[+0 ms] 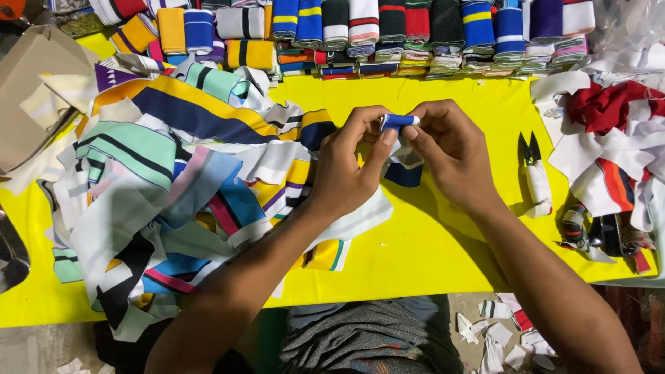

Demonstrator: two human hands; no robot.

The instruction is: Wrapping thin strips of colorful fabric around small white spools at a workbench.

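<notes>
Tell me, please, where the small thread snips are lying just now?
In the head view, the thread snips lie on the yellow table, just beyond the right hand, beside the red and white fabric scraps.

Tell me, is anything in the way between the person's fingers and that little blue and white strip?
No, nothing visible is in the way. The left hand and the right hand both already pinch the small blue and white strip directly, holding it up above the yellow table.
</notes>
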